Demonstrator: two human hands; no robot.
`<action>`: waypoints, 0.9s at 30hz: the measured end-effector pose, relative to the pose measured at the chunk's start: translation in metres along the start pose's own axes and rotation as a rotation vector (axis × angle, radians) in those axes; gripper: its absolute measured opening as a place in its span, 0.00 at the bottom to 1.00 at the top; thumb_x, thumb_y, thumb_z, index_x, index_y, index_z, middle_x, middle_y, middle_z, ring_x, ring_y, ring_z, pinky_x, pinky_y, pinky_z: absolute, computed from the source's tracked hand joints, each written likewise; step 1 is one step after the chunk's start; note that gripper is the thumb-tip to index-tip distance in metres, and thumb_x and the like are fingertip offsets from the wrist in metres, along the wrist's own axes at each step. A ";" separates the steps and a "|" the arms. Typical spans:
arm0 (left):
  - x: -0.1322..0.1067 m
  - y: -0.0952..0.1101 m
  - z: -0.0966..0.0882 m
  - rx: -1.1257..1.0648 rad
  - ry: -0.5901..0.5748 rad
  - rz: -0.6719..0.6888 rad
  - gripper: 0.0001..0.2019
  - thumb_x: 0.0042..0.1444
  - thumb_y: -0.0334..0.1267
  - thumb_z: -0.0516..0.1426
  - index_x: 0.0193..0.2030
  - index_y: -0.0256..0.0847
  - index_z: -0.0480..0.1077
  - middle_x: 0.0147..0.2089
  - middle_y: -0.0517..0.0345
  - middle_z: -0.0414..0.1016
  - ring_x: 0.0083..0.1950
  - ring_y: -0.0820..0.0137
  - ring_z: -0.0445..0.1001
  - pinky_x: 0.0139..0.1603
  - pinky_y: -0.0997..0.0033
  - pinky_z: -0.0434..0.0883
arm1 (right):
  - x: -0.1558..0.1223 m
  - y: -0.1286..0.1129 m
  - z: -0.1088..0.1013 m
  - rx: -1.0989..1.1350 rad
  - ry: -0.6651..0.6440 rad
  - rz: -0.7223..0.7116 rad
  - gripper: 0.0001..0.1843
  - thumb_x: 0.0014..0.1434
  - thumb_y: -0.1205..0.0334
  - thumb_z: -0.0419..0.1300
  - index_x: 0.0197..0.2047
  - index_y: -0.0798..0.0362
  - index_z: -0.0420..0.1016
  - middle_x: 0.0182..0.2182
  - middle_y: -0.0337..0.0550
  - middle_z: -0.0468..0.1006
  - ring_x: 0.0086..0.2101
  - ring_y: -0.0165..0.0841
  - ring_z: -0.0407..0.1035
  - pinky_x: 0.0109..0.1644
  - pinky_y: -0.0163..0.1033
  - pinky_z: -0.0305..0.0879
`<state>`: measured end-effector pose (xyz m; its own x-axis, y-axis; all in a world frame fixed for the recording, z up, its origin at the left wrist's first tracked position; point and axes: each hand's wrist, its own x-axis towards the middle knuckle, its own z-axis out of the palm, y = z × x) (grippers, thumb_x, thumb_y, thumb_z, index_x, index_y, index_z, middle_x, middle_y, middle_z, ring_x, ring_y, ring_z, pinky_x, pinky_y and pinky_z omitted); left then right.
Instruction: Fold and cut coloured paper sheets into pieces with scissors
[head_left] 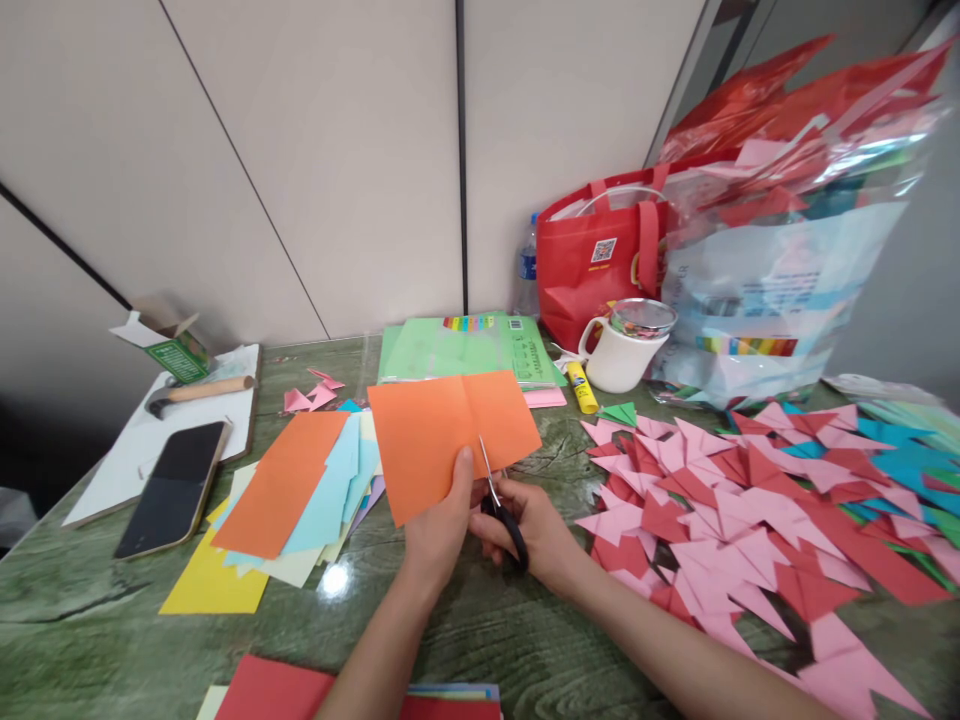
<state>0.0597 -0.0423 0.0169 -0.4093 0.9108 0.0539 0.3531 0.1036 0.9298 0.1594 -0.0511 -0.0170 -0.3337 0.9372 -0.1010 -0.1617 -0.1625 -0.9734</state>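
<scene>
An orange sheet of paper [420,435] with a crease down its middle is held up in my left hand [442,520], thumb on its near face. My right hand [529,525] grips black-handled scissors [506,515], whose blades point up at the sheet's lower edge by the crease. One blade shows in front of the paper; the other is hidden behind it. Left of my hands lies a fanned stack of coloured paper [322,510] with an orange strip [285,480] on top. Many folded pink and red paper pieces [720,520] spread out to the right.
A phone [174,490] and a hammer [199,393] lie at left near a small green box [176,350]. Behind the sheet are green paper packs [465,345], a glue stick [582,388], a white mug [622,360], a red bag [600,260] and a plastic bag [780,290]. Red paper [274,690] lies in front.
</scene>
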 end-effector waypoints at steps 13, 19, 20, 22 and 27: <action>0.001 -0.005 0.002 -0.021 -0.055 -0.008 0.11 0.47 0.44 0.54 0.32 0.41 0.70 0.39 0.53 0.75 0.47 0.62 0.70 0.55 0.62 0.59 | 0.001 0.005 -0.002 0.013 0.004 0.005 0.19 0.40 0.52 0.65 0.30 0.56 0.66 0.15 0.32 0.67 0.15 0.25 0.61 0.18 0.31 0.58; -0.003 -0.007 0.007 -0.152 -0.009 -0.021 0.11 0.40 0.41 0.60 0.33 0.41 0.70 0.39 0.52 0.74 0.52 0.62 0.66 0.57 0.62 0.57 | 0.003 0.007 -0.007 0.040 0.020 -0.076 0.17 0.39 0.57 0.67 0.30 0.55 0.66 0.18 0.33 0.69 0.20 0.28 0.62 0.23 0.32 0.58; -0.003 -0.008 0.007 -0.174 -0.008 -0.025 0.12 0.39 0.41 0.61 0.33 0.41 0.70 0.40 0.52 0.74 0.52 0.62 0.66 0.58 0.62 0.56 | 0.003 0.006 -0.007 0.042 0.019 -0.074 0.17 0.39 0.57 0.67 0.30 0.55 0.66 0.18 0.33 0.68 0.20 0.27 0.62 0.23 0.32 0.58; -0.003 -0.009 0.007 -0.197 -0.012 -0.032 0.13 0.38 0.41 0.61 0.33 0.41 0.71 0.40 0.52 0.74 0.53 0.62 0.66 0.58 0.61 0.56 | 0.002 0.004 -0.007 0.024 0.031 -0.062 0.17 0.39 0.58 0.67 0.29 0.55 0.65 0.18 0.32 0.67 0.20 0.27 0.61 0.23 0.31 0.57; -0.001 -0.010 0.006 -0.167 -0.036 -0.052 0.12 0.41 0.41 0.60 0.34 0.42 0.71 0.43 0.52 0.74 0.51 0.62 0.68 0.57 0.61 0.57 | 0.001 0.002 -0.007 -0.011 0.067 -0.063 0.17 0.39 0.57 0.66 0.28 0.55 0.65 0.17 0.32 0.67 0.19 0.26 0.60 0.22 0.31 0.57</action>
<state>0.0618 -0.0423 0.0058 -0.3921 0.9199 -0.0058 0.1868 0.0858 0.9786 0.1650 -0.0481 -0.0200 -0.2599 0.9642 -0.0526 -0.1701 -0.0993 -0.9804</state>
